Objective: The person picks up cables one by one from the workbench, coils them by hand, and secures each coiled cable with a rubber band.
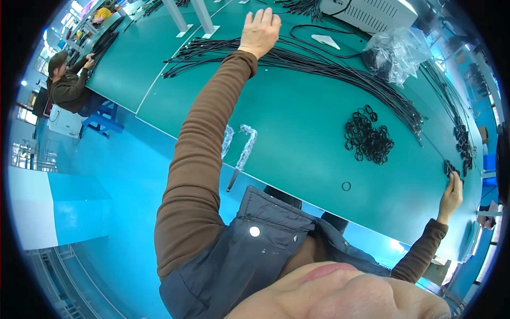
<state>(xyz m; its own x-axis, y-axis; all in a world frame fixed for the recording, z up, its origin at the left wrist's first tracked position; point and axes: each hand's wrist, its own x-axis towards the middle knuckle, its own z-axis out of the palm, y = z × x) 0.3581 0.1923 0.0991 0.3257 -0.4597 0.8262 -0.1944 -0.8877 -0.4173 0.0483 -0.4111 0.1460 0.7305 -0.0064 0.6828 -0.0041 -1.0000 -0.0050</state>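
Observation:
My left hand (pixel 260 32) is stretched far forward over a long bundle of thin black cables (pixel 329 69), its fingers extended and nothing visible in them. Whether the palm touches the cables cannot be made out. At the right edge of the table, my right hand (pixel 451 198) has its fingers closed on a small black clump (pixel 449 168) at the end of a cable; its exact kind is too small to tell. Beyond it more black cables (pixel 443 87) lie lengthwise, with dark clumps (pixel 463 143) at their near ends.
A pile of black rings (pixel 369 138) lies on the green table (pixel 297 122), one loose ring (pixel 346 186) nearer me. Behind are a clear plastic bag (pixel 398 53) and a white vented box (pixel 372 15). Plastic-wrapped hooks (pixel 246 149) stand at the front edge. Another person (pixel 69 80) sits far left.

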